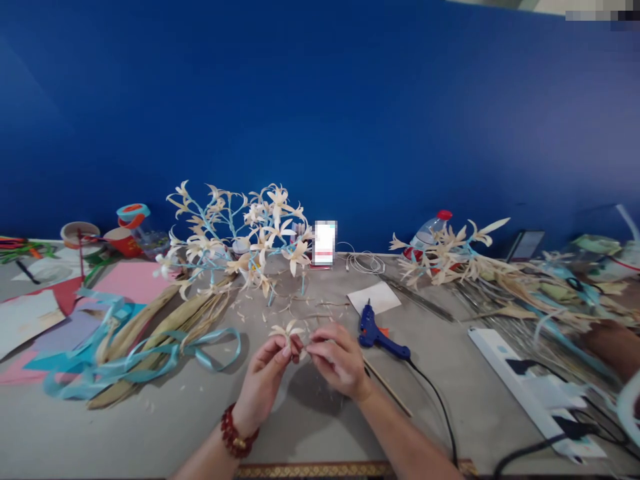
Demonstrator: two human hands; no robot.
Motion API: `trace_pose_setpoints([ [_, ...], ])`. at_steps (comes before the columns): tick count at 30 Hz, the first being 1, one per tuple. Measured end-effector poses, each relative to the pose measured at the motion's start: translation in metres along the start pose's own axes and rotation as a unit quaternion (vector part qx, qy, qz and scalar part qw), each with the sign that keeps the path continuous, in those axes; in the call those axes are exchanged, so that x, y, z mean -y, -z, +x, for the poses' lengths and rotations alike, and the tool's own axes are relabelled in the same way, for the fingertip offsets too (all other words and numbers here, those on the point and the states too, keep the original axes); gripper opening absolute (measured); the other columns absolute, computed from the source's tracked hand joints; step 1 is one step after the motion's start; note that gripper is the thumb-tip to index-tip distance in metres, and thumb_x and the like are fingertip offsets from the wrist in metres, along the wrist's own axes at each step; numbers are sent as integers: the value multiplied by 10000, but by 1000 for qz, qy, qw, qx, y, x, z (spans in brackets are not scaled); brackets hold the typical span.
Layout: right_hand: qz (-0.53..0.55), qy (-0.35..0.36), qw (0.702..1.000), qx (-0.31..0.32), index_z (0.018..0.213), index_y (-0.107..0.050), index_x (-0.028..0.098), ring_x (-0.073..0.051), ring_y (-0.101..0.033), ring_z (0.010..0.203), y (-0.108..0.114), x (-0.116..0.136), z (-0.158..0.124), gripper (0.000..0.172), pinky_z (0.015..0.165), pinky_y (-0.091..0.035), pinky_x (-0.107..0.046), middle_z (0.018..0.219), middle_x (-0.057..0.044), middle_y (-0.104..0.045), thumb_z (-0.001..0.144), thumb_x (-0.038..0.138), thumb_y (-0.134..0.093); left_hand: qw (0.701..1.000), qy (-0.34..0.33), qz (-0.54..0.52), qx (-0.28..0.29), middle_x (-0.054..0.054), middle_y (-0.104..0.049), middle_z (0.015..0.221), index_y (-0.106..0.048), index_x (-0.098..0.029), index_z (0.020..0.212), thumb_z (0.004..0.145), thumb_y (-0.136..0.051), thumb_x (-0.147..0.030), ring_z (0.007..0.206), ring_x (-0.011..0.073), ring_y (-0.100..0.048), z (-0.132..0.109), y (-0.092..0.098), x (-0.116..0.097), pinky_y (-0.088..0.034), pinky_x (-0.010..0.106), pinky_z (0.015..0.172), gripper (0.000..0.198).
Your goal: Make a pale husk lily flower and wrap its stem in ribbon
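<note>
Between the fingertips of my left hand (273,363) is a cream-coloured handmade flower (287,329), its thin petals spread upward. My right hand (340,360) meets it from the side, thumb and fingers pinched together close to the flower's base. Whatever sits in that pinch is too small to make out. A blue glue gun (373,328) lies just right of my right hand, its nozzle by a white card (383,297). Beneath my right wrist a thin wooden stick (390,388) rests on the table.
Bunches of similar flowers (270,233) stand at the back, with more flowers (450,257) to the right. Blue ribbon (150,360), dried husks (115,393) and coloured paper (133,281) lie left. A power strip (530,393) with cables is at right, near another person's hand (613,347).
</note>
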State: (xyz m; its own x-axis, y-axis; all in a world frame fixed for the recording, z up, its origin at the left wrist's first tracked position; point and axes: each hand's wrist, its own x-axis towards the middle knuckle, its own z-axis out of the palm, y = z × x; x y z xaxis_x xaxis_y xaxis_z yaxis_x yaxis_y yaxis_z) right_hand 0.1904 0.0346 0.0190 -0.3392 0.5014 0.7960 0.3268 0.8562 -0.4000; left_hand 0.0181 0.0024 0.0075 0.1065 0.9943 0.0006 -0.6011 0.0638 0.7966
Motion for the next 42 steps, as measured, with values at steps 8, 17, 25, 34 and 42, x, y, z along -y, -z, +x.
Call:
trace_pose_setpoints([
  [8,-16,-3,999,39,1004,-624,239,-193,-653,817,3,0,4,216,745,-521,-350,904,-68,-708,862,101,-538,1000,19,-14,19,49,-587,815,-653,-157,733,791,-711,-284,766,157,-538,1,-1,-2,-432,282,721,151],
  [17,87,-97,991,40,1058,-615,237,-180,-640,795,-1,4,2,205,737,-539,-318,896,-59,-682,871,169,-567,998,42,-33,9,29,-609,754,-668,-151,745,781,-728,-246,732,134,-551,-1,-2,0,-435,256,731,119],
  [25,296,-241,924,26,805,-676,211,-168,-616,791,-8,-3,-3,199,694,-525,-271,832,-39,-612,824,409,-683,989,109,-80,55,43,-622,719,-679,-143,735,783,-726,-236,713,145,-561,-1,1,2,-434,275,729,115],
  [34,201,-188,961,3,753,-633,207,-154,-575,666,-3,6,3,60,638,-474,-280,700,-8,-614,813,210,-627,993,107,-43,41,42,-615,741,-678,-145,753,799,-704,-256,708,146,-540,-3,-1,0,-426,266,705,123],
  [42,96,-121,988,-16,862,-635,233,-153,-545,620,3,15,6,177,610,-455,-291,690,-1,-619,782,76,-616,996,60,66,-3,19,-586,724,-658,-144,755,830,-675,-275,722,132,-500,-2,-1,4,-392,240,724,152],
])
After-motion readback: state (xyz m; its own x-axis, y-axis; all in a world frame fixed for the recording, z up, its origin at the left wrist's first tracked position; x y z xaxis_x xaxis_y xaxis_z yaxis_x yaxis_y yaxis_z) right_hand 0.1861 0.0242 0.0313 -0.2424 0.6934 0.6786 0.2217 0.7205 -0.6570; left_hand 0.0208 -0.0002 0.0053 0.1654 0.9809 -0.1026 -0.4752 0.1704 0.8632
